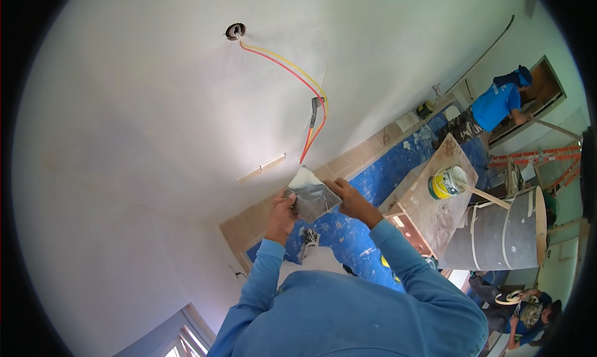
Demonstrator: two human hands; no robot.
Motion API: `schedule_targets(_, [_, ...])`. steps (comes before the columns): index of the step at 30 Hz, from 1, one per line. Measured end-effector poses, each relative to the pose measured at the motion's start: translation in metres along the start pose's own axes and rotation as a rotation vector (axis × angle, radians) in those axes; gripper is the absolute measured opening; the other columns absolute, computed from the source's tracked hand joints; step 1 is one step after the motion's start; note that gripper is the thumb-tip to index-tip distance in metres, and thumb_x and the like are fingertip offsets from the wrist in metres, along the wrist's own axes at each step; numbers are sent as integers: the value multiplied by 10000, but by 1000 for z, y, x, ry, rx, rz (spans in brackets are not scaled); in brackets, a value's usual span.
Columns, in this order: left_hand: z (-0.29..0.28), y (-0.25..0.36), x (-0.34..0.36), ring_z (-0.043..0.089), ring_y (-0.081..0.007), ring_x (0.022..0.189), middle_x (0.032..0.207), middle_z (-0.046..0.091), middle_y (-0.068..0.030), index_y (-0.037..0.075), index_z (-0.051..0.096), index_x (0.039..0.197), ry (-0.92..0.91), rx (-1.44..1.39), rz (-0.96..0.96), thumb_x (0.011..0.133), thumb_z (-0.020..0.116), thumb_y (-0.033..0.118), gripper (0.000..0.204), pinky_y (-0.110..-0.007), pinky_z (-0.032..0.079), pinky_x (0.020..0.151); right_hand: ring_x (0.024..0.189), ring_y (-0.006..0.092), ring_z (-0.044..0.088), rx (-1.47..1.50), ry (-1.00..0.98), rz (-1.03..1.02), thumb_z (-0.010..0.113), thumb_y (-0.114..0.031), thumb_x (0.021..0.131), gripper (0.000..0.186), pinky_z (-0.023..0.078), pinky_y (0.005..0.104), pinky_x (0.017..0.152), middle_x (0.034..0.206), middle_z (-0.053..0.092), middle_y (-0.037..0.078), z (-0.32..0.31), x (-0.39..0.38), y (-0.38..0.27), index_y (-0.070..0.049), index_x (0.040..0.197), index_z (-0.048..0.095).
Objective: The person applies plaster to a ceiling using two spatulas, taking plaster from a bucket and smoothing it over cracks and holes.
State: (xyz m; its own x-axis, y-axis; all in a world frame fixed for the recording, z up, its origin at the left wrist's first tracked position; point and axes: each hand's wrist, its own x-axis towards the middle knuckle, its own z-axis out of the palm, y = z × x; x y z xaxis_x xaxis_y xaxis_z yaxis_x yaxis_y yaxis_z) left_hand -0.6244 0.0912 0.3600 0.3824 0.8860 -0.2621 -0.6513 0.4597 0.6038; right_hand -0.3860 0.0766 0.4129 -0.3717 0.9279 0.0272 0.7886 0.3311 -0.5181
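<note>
Before me, near the wall, is a squarish grey metal plate (316, 203) with a smear of white filler (303, 178) at its far corner. My left hand (281, 218) is closed on its left edge, thumb on top. At the right corner my right hand (354, 203) is also closed, its fingers at the plate's edge; whether it holds a separate tool there I cannot make out. Just beyond the plate hang red and yellow electric wires (298, 71), partly bound with black tape (314, 108). They come out of a round hole (236, 31) in the white wall.
Right of me a worn wooden box (429, 211) carries a yellow-and-white bucket (446, 183) with a stick in it. Beside it lies a large grey drum (504, 233). Blue sheeting (385, 183) covers the floor. Two other people work at the right; an orange ladder (541, 157) stands there.
</note>
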Motion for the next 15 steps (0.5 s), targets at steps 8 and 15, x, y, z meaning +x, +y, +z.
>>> schedule_targets(8, [-19,8,-16,633,-86,870,967,661,-23,45,566,1312,300,464,356,1004,543,140,323,-285,576,709,944,350,692,1645,515,697,568,-139,886,351,586,585,752,1118,667,155,27,4,37,-15,1215,561])
schedule_targets(15, [-20,10,-15,712,-259,849,1028,705,-168,114,623,1279,81,1376,836,894,577,-28,413,-349,575,708,995,335,693,1935,145,613,633,-31,883,418,613,562,759,1177,645,158,70,14,-6,-54,1288,531])
